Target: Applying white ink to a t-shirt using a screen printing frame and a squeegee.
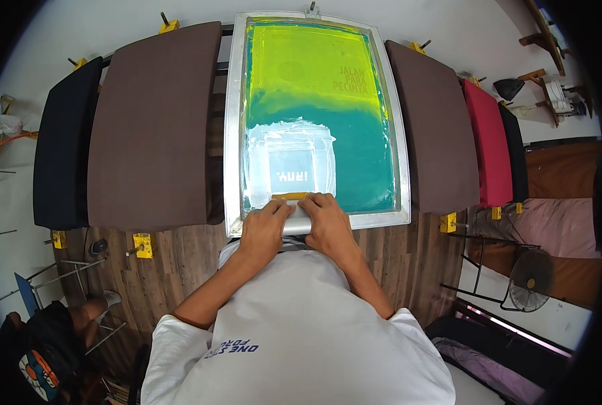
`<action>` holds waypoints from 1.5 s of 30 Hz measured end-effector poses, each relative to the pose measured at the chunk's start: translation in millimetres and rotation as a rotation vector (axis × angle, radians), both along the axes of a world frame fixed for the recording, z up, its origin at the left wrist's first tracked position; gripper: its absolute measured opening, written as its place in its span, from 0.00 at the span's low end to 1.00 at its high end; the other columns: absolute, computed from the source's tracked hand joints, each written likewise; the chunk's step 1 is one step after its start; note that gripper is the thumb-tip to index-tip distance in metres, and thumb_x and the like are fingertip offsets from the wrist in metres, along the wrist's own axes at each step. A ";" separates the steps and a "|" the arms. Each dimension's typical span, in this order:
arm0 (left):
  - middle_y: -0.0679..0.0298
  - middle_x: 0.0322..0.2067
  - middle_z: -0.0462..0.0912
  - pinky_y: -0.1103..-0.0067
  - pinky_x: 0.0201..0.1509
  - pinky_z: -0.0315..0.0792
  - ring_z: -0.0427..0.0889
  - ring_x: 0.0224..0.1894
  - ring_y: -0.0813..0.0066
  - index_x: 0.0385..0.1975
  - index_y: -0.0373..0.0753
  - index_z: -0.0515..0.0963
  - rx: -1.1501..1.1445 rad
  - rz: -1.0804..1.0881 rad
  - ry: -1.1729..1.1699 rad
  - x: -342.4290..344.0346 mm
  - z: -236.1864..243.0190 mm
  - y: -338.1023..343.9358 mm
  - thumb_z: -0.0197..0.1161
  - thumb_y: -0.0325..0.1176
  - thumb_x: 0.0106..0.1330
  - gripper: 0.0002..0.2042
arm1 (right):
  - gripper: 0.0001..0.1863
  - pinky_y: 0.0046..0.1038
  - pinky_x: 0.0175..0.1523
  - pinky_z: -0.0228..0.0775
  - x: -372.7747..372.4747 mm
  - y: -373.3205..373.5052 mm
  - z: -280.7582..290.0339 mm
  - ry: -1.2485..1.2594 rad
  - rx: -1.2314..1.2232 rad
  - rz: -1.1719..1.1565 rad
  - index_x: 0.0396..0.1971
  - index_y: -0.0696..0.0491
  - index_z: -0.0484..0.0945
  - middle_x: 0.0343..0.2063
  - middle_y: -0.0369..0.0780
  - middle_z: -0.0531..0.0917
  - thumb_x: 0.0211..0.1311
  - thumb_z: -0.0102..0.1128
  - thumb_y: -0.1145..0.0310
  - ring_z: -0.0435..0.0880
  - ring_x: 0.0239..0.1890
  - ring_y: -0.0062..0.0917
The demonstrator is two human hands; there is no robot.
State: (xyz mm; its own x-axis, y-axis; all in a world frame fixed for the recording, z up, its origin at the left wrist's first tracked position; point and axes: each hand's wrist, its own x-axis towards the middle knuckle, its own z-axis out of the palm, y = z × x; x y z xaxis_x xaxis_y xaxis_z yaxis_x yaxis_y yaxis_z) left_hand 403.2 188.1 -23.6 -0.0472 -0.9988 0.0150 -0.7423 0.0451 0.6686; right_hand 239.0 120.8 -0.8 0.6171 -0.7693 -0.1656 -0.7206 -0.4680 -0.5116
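Note:
Both hands grip a squeegee [297, 221] with a silver handle and an amber blade, at the near edge of a screen-printing frame [403, 162]. My left hand [267, 226] is closed on its left part and my right hand [326, 221] on its right part, thumbs toward the middle. The mesh [361, 155] is green with a yellow-green far part. White ink [257, 158] is smeared around a lettered stencil area just beyond the blade. The palms hide much of the handle, and whether the blade presses on the mesh I cannot tell.
Brown fabric-covered boards [153, 128] flank the frame, with a dark board [64, 148] farther left and a red one [488, 145] farther right. Yellow clamps [143, 246] jut from their ends. A fan [532, 280] stands at right; a seated person [58, 331] is at lower left.

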 end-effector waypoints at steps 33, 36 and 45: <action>0.51 0.37 0.82 0.61 0.45 0.77 0.83 0.39 0.48 0.42 0.39 0.82 0.067 0.095 0.028 -0.2 7.7 -14.3 0.65 0.18 0.48 0.18 | 0.29 0.24 0.30 0.73 -98.0 93.2 -78.7 -0.869 1.113 -0.891 0.38 0.57 0.76 0.30 0.40 0.81 0.69 0.50 0.40 0.81 0.27 0.23; 0.53 0.39 0.82 0.63 0.46 0.75 0.82 0.42 0.51 0.42 0.40 0.81 0.120 0.132 0.009 -2.0 6.5 -10.5 0.63 0.16 0.46 0.20 | 0.29 0.23 0.30 0.71 -93.1 96.0 -83.0 -0.903 1.019 -0.858 0.37 0.55 0.75 0.30 0.38 0.81 0.69 0.50 0.39 0.81 0.27 0.22; 0.52 0.37 0.81 0.59 0.45 0.76 0.82 0.39 0.47 0.43 0.40 0.81 -0.028 0.114 -0.027 -7.1 -5.6 0.3 0.63 0.16 0.48 0.20 | 0.26 0.21 0.31 0.71 -80.3 101.2 -86.5 -0.979 0.892 -0.932 0.36 0.52 0.75 0.27 0.36 0.81 0.69 0.51 0.41 0.82 0.27 0.19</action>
